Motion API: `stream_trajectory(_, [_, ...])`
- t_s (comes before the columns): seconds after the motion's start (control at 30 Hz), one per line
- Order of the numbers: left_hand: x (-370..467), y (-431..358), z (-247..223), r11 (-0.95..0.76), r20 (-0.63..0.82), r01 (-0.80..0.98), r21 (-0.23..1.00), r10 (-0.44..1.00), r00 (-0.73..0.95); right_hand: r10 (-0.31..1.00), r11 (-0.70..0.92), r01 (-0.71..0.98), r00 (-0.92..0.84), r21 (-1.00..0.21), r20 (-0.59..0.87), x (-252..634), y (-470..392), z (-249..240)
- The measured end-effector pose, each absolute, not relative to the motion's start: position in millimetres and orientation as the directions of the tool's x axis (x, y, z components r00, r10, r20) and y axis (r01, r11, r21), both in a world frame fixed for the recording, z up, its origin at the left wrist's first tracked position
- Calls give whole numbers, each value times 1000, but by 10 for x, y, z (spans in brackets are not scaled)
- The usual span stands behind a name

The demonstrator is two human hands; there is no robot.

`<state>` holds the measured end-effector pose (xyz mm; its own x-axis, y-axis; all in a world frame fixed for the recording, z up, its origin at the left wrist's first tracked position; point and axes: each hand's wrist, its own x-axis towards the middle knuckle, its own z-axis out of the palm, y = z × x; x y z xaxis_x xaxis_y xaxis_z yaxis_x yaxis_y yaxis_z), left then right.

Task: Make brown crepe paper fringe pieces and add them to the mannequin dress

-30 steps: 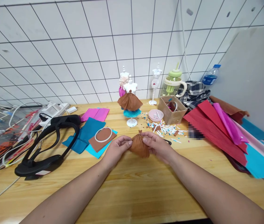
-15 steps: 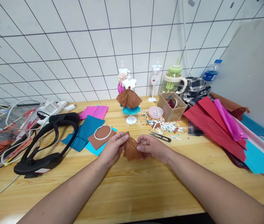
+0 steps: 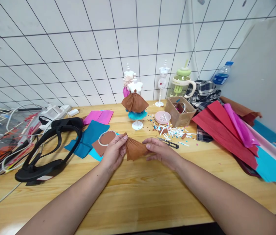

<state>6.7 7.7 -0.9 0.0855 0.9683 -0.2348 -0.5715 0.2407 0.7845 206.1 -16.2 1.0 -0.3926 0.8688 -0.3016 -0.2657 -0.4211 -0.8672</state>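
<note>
My left hand pinches the gathered top of a piece of brown crepe paper, which fans out in pleats toward the right. At the fan's wide right edge, my right hand takes the paper between thumb and fingers; part of this grip is hidden. Behind the hands stands a small white dress form with a pleated brown paper skirt over a frilly blue layer. Thread snips lie just beyond my right hand. Beside my left hand, a white ring rests on brown paper squares.
Paper scraps are scattered around a pink dish and a cardboard box. A black headset strap and teal paper lie left. Red paper sheets spread right. A green-lidded jug stands behind.
My left hand has shifted slightly left and up with the gathered end. The brown paper has opened into a wider fan, and my right hand has moved to its outer edge.
</note>
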Motion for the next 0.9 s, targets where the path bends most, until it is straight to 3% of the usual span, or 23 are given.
stream_trajectory(0.17, [65, 63, -8, 268, -249, -519, 812, 963, 106, 922, -337, -274, -290, -901, -257, 2079, -115, -27])
stream_trajectory(0.3, [79, 10, 3, 194, -151, -306, 932, 976, 157, 972, -136, -97, -208, -986, -113, 2089, -104, -50])
stream_trajectory(0.37, [91, -41, 29, 51, -31, -131, 990, 988, 152, 978, 57, 78, -205, -995, 40, 2084, -127, -40])
stream_trajectory(0.43, [98, -97, 66, -164, 151, 76, 983, 975, 162, 942, 292, 265, -245, -919, 229, 2079, -161, -17])
stream_trajectory(0.5, [101, -146, 101, -385, 327, 252, 888, 913, 243, 880, 467, 396, -299, -790, 370, 2077, -195, 5])
stream_trajectory(0.57, [102, -177, 122, -541, 422, 344, 767, 830, 365, 846, 530, 459, -345, -713, 407, 2078, -218, 18])
stream_trajectory(0.7, [113, -180, 110, -647, 409, 327, 689, 719, 561, 836, 531, 516, -447, -672, 318, 2093, -214, 6])
stream_trajectory(0.9, [105, -86, 56, -593, 254, 393, 703, 725, 640, 836, 547, 649, -458, -529, 303, 2144, -140, -26])
